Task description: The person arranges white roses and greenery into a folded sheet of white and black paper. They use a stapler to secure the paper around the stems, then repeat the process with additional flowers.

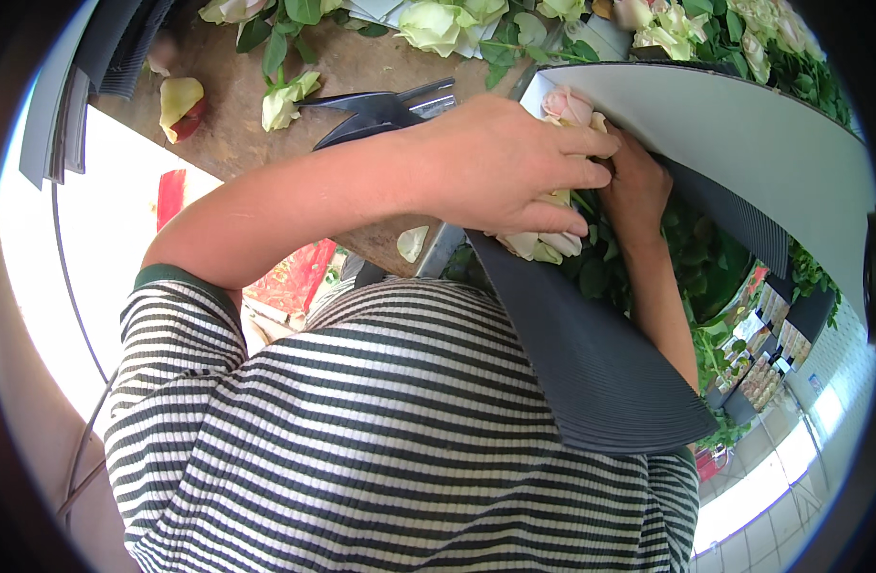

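My left hand [509,165] reaches across from the left, palm down, over a cluster of pale roses. Its fingertips meet my right hand [635,175], which comes up from the lower right behind the flowers. A pink rose [567,106] shows above my left fingers, and cream roses [541,245] below my thumb. The palms and what lies in them are hidden. A dark corrugated sheet [588,351] hangs between my torso and right forearm. A large white-faced sheet [738,136] curves behind the roses. Dark leaves [602,265] surround my right wrist.
A black-handled hand tool [373,111] lies on the brown worktop [237,136], beside a cut rose [287,102]. Loose petals [412,243] lie about it. More roses [438,29] line the back, and dark corrugated sheets [119,43] stand at upper left.
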Motion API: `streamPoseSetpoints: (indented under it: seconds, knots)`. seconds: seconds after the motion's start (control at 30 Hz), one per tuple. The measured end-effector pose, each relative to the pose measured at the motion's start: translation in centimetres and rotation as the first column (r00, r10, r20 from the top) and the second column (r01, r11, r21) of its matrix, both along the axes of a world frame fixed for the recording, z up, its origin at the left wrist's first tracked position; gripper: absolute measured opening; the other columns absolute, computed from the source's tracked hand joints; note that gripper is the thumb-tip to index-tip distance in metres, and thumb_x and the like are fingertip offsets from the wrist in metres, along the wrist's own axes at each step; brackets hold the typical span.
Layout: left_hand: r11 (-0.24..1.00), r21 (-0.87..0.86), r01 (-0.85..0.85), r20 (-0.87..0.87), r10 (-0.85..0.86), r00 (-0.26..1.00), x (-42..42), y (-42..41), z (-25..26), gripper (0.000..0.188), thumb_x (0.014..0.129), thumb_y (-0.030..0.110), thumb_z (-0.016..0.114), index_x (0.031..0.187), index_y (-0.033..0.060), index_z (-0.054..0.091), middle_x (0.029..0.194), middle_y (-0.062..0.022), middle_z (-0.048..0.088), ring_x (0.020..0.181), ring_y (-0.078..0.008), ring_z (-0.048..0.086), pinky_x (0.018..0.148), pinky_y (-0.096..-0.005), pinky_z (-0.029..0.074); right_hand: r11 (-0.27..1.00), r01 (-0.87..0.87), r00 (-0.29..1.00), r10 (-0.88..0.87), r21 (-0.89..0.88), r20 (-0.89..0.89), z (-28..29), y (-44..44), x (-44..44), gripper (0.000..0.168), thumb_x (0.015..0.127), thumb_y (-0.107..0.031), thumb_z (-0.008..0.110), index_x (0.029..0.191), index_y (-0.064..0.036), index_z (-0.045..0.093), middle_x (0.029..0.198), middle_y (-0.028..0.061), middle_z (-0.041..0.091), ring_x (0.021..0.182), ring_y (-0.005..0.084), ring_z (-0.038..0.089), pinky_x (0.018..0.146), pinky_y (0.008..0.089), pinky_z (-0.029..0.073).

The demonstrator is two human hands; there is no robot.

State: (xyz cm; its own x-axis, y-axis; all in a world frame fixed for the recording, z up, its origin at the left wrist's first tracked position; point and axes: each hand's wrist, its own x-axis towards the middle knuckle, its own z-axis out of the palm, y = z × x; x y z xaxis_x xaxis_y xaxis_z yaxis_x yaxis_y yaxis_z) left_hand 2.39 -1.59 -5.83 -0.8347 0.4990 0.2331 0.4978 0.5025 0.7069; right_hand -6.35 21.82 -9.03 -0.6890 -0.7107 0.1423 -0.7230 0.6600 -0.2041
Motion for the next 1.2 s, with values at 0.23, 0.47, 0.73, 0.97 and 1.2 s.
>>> streamPoseSetpoints:
  seconds: [0.23,0.47,0.73,0.97,1.2]
  knots:
    - [0.943,-0.326,-0.071,0.107,0.111,0.988,1.2,1.7,-0.2,0.063,0.087,0.06,0.061,0.125,0.0105,0.062,0.15,-0.009,0.042,0.077,-0.0267,0.071,0.064,-0.0373,0.057,0.994,0.012,0.993,-0.025,0.107,0.12,2.7,-0.8,0.4,0.029,0.091,-0.013,0.064,0.12,-0.01,0.066,0.108,0.0112,0.071,0.091,0.031,0.07,0.078,0.0378,0.056]
    - [0.971,-0.236,-0.042,0.158,0.081,0.984,0.7,0.7,-0.9,0.065,0.087,0.063,0.059,0.13,0.0139,0.061,0.152,-0.0089,0.042,0.086,-0.0279,0.072,0.069,-0.0387,0.058,0.732,0.104,0.987,-0.161,-0.673,-0.023,13.0,4.6,0.1,0.015,0.093,0.009,0.058,0.107,0.007,0.058,0.094,0.0185,0.071,0.078,0.0236,0.07,0.071,0.0306,0.06]
    - [0.965,-0.254,0.058,0.348,0.036,0.937,-0.4,-0.2,0.1,0.051,0.089,0.047,0.06,0.127,0.0123,0.062,0.138,-0.0122,0.054,0.088,-0.0305,0.07,0.072,-0.0424,0.055,0.935,-0.139,0.6,0.341,-0.325,0.724,20.6,2.3,1.6,0.032,0.086,-0.016,0.066,0.111,0.003,0.069,0.1,0.0213,0.071,0.093,0.0335,0.071,0.086,0.0418,0.056]
    - [0.986,0.13,-0.106,0.375,0.05,0.926,1.1,-1.1,-2.6,0.027,0.092,0.015,0.052,0.114,0.0043,0.065,0.133,-0.015,0.054,0.094,-0.0355,0.065,0.078,-0.0444,0.053,0.916,-0.356,0.473,0.346,-0.183,0.81,12.5,2.3,3.1,0.032,0.085,-0.014,0.068,0.112,0.003,0.068,0.108,0.0188,0.072,0.1,0.0353,0.071,0.086,0.0421,0.058]
    - [0.877,0.294,-0.38,0.101,0.367,0.925,2.8,0.5,-1.4,0.011,0.087,0.009,0.058,0.097,0.0055,0.06,0.105,-0.0077,0.058,0.095,-0.0291,0.06,0.075,-0.0383,0.051,0.838,-0.545,0.531,0.369,-0.025,0.763,10.1,3.7,3.6,0.04,0.081,-0.009,0.064,0.121,-0.005,0.065,0.117,0.0117,0.07,0.103,0.0298,0.07,0.084,0.0372,0.059]
